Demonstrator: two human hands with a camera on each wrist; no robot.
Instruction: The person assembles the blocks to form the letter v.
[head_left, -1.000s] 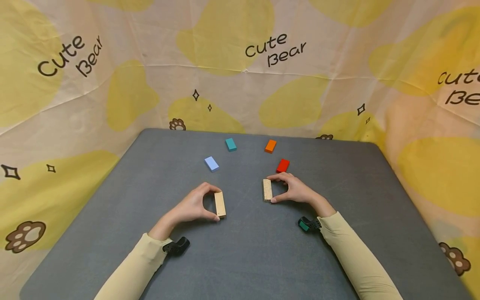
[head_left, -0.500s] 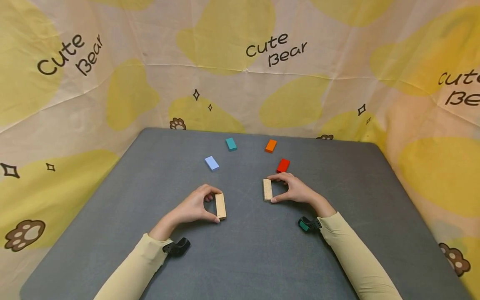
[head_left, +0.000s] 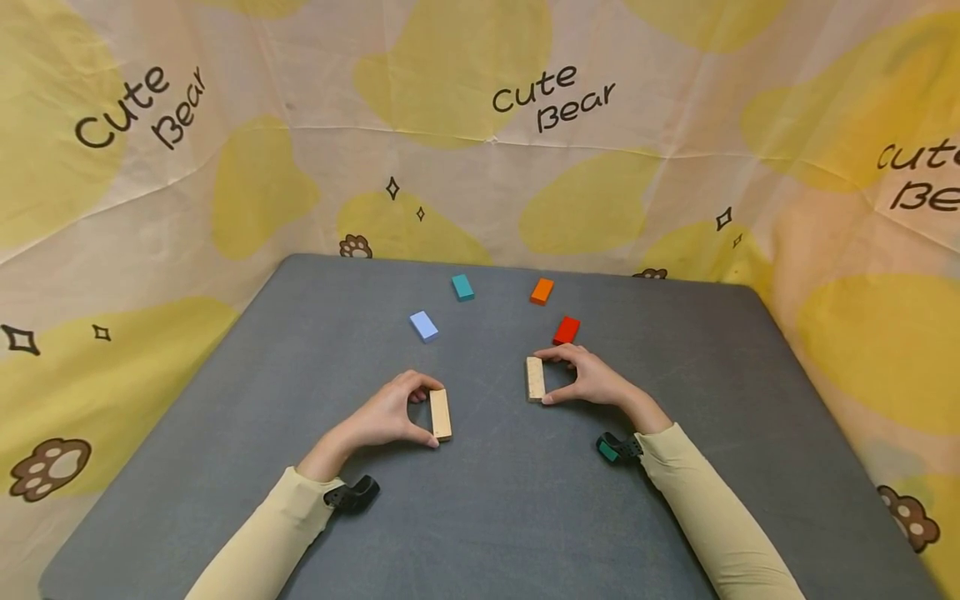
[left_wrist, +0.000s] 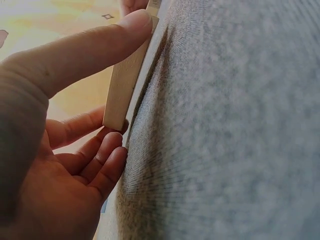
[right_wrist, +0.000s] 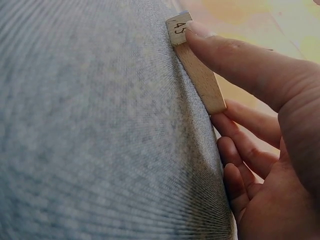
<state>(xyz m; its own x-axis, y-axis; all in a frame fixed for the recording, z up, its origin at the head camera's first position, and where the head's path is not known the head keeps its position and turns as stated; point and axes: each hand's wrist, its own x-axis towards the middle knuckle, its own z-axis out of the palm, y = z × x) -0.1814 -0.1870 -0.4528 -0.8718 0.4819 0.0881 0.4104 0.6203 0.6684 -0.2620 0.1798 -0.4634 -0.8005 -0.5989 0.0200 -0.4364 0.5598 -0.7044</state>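
Between thumb and fingertips, my left hand (head_left: 386,410) pinches a plain wooden block (head_left: 440,415) by its two short ends. In the left wrist view that block (left_wrist: 122,87) lies along the cloth surface, its far end partly behind the thumb. A second wooden block (head_left: 535,380) is pinched end to end by my right hand (head_left: 592,379), a little farther back and to the right. The right wrist view shows "45" printed on the near end of this block (right_wrist: 200,72), partly covered by the thumb. A gap of grey table separates the two blocks.
A red block (head_left: 566,331) lies just beyond my right fingers, with an orange block (head_left: 542,292) behind it. On the left lie a light blue block (head_left: 423,327) and a teal block (head_left: 462,288). The grey table (head_left: 495,517) meets a patterned curtain (head_left: 450,100) behind.
My left hand has drawn its wooden block slightly nearer to me along the table. The right hand and its block have stayed in place.
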